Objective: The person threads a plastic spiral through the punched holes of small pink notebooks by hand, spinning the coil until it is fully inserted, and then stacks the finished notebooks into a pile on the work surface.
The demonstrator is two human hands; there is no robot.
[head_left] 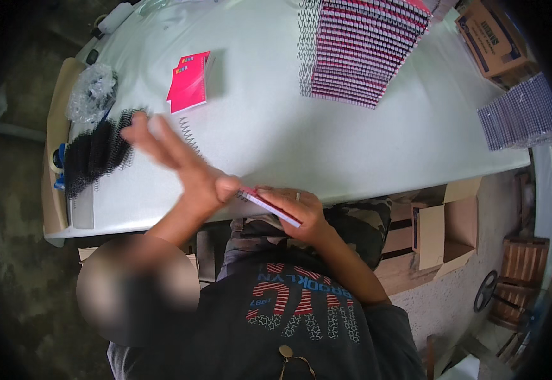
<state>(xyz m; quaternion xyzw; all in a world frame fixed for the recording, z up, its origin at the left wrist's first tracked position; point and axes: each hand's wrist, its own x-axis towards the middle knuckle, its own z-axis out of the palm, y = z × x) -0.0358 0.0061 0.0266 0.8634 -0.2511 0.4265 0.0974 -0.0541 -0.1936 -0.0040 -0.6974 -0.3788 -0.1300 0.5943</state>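
Note:
My right hand (298, 212) grips a small pink-covered notebook (276, 210), tilted edge-on just off the near edge of the table. A loose wire coil (189, 134) runs slantwise toward the notebook's bound edge, partly behind my left hand (190, 171). That hand has its fingers stretched out and spread, slightly blurred, with the thumb close to the notebook's end. Whether the thumb touches the coil or the notebook, I cannot tell. Beyond the coil lie a few pink notebooks without visible coils (189, 88), overlapping each other.
Black wire coils (99, 152) are heaped at the left, beside a clear plastic bag (91, 92) and a blue tape dispenser (59, 166). Tall stacks of spiral notebooks (364, 57) stand at the far right. A cardboard box (488, 41), wrapped coils (520, 114) and an open carton (431, 234) are further right.

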